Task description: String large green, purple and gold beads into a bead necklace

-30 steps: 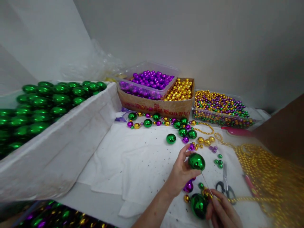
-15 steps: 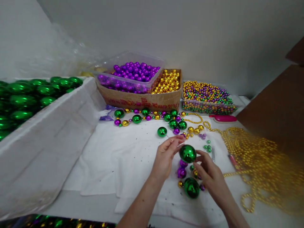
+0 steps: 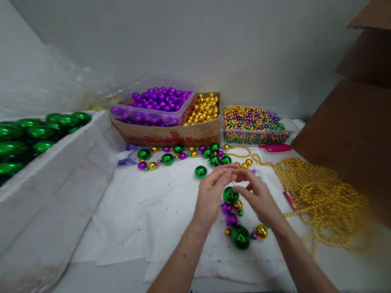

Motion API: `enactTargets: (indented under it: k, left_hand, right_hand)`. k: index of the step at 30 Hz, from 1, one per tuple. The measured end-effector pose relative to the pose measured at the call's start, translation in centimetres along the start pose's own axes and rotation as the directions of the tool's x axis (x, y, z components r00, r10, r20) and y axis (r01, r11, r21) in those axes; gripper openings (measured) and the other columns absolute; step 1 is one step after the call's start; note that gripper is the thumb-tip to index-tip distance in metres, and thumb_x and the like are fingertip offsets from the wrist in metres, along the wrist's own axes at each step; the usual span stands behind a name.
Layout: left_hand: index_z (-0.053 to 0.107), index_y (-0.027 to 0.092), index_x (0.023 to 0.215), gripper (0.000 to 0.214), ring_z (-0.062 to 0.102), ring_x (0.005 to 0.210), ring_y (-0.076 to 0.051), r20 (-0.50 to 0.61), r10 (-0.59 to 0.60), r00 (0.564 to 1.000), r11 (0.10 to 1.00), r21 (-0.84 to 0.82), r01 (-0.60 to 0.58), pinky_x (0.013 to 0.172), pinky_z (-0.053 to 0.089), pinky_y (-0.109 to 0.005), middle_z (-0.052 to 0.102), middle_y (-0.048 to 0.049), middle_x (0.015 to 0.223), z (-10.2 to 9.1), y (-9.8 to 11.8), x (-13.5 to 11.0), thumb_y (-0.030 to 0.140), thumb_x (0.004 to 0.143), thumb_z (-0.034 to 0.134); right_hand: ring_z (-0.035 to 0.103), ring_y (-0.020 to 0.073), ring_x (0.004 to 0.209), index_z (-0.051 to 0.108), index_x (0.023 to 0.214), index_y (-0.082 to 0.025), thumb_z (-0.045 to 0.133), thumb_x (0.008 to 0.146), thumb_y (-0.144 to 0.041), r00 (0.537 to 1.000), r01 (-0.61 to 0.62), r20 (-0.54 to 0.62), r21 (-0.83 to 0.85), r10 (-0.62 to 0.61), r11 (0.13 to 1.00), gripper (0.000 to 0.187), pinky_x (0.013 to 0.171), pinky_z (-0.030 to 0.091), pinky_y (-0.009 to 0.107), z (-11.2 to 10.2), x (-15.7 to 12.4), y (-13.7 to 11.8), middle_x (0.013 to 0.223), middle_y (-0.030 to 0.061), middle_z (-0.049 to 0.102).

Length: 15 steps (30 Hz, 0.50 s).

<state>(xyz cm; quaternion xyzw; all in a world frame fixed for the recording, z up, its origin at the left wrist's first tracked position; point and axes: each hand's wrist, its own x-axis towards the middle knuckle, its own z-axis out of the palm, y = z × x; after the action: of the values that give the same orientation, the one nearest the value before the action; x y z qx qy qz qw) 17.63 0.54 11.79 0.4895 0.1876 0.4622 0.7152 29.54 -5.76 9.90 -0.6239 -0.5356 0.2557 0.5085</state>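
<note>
My left hand (image 3: 211, 190) and my right hand (image 3: 257, 194) meet above the white cloth (image 3: 159, 207), fingertips pinched together on a thin needle or wire (image 3: 226, 174). Just beneath them hangs a large green bead (image 3: 230, 195), heading a partly strung strand. Below it come purple beads (image 3: 229, 213), a bigger green bead (image 3: 240, 237) and a gold bead (image 3: 262, 231), all resting on the cloth. A loose green bead (image 3: 200, 171) lies to the left of my hands.
A finished strand of green, purple and gold beads (image 3: 180, 151) lies behind. A cardboard box (image 3: 171, 132) holds purple and gold beads, beside a clear tub of small mixed beads (image 3: 255, 124). A white box of large green beads (image 3: 33, 134) stands left. Gold bead strings (image 3: 317, 195) are piled right.
The green bead left my left fingers and slid down the strand. Both hands rose and came together, pinching the needle. The camera has panned right.
</note>
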Motion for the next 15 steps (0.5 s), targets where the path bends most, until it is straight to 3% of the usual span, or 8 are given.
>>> enactTargets:
  k: [3, 5, 8, 10, 11, 13, 15]
  left_hand:
    - [0.073, 0.014, 0.082, 0.015, 0.058, 0.103, -0.025, -0.049, 0.013, 0.999, 0.998, -0.061, -0.016, 0.091, 0.047, -0.037, 0.066, -0.0101, 0.105, 0.0, 0.9, 0.3, 0.025, 0.081, 0.062]
    - [0.073, 0.015, 0.087, 0.015, 0.058, 0.105, -0.025, -0.057, 0.002, 0.998, 0.994, -0.107, -0.008, 0.093, 0.045, -0.038, 0.066, -0.0095, 0.107, -0.2, 1.5, 0.5, 0.026, 0.079, 0.065]
    - [0.064, 0.023, 0.113, 0.043, 0.055, 0.111, -0.025, 0.085, -0.089, 0.992, 0.984, -0.145, 0.101, 0.098, 0.041, -0.038, 0.063, -0.0068, 0.115, -0.7, 1.2, 0.6, 0.02, 0.072, 0.072]
    - [0.059, 0.027, 0.12, 0.059, 0.056, 0.108, -0.024, 0.253, -0.196, 0.947, 0.977, -0.038, 0.212, 0.096, 0.041, -0.036, 0.064, -0.0051, 0.109, -1.0, 0.3, 0.4, 0.014, 0.065, 0.076]
    - [0.063, 0.026, 0.115, 0.056, 0.058, 0.103, -0.024, 0.324, -0.245, 0.914, 0.969, 0.06, 0.239, 0.093, 0.043, -0.035, 0.066, -0.0042, 0.102, -1.1, -0.2, 0.3, 0.013, 0.063, 0.077]
    - [0.07, 0.021, 0.098, 0.035, 0.06, 0.092, -0.023, 0.403, -0.316, 0.859, 0.938, 0.268, 0.219, 0.087, 0.045, -0.033, 0.067, -0.0031, 0.09, -1.3, -1.0, 0.0, 0.015, 0.064, 0.076]
    - [0.071, 0.018, 0.085, 0.016, 0.06, 0.086, -0.022, 0.415, -0.34, 0.844, 0.897, 0.412, 0.158, 0.081, 0.045, -0.031, 0.067, -0.004, 0.087, -1.6, -1.1, -0.2, 0.021, 0.07, 0.071]
  right_hand:
    - [0.057, 0.0137, 0.069, 0.063, 0.093, -0.017, 0.056, 0.084, -0.027, 0.991, -0.103, 0.102, 0.227, 0.082, 0.968, 0.015, 0.056, 0.039, 0.023, 0.2, 0.1, 0.2, 0.078, 0.0023, 0.065]
    - [0.05, 0.0104, 0.055, 0.063, 0.08, -0.015, 0.056, 0.084, -0.029, 0.981, -0.174, 0.144, 0.363, 0.129, 0.916, 0.016, 0.051, 0.036, 0.022, 0.2, -0.1, 0.0, 0.063, -0.0003, 0.061]
    - [0.046, 0.0082, 0.05, 0.06, 0.078, -0.017, 0.061, 0.082, -0.032, 0.982, -0.186, 0.123, 0.589, 0.14, 0.787, 0.016, 0.046, 0.033, 0.02, -0.1, 0.1, -1.3, 0.058, -0.0033, 0.057]
    - [0.043, 0.0072, 0.046, 0.058, 0.079, -0.019, 0.061, 0.082, -0.036, 0.983, -0.182, 0.134, 0.702, 0.124, 0.688, 0.017, 0.043, 0.031, 0.019, -0.5, 0.5, -2.4, 0.056, -0.0051, 0.054]
    - [0.041, 0.0069, 0.045, 0.057, 0.08, -0.02, 0.06, 0.082, -0.038, 0.983, -0.182, 0.144, 0.734, 0.112, 0.654, 0.018, 0.041, 0.029, 0.019, -0.7, 0.7, -3.0, 0.055, -0.0057, 0.052]
    - [0.037, 0.0064, 0.042, 0.056, 0.083, -0.022, 0.059, 0.082, -0.04, 0.985, -0.173, 0.147, 0.758, 0.093, 0.629, 0.018, 0.039, 0.026, 0.019, -1.2, 1.1, -4.0, 0.055, -0.0064, 0.049]
    - [0.033, 0.0066, 0.042, 0.056, 0.084, -0.023, 0.06, 0.081, -0.039, 0.991, -0.134, 0.105, 0.766, 0.082, 0.628, 0.016, 0.039, 0.022, 0.019, -1.8, 1.1, -4.6, 0.055, -0.0068, 0.045]
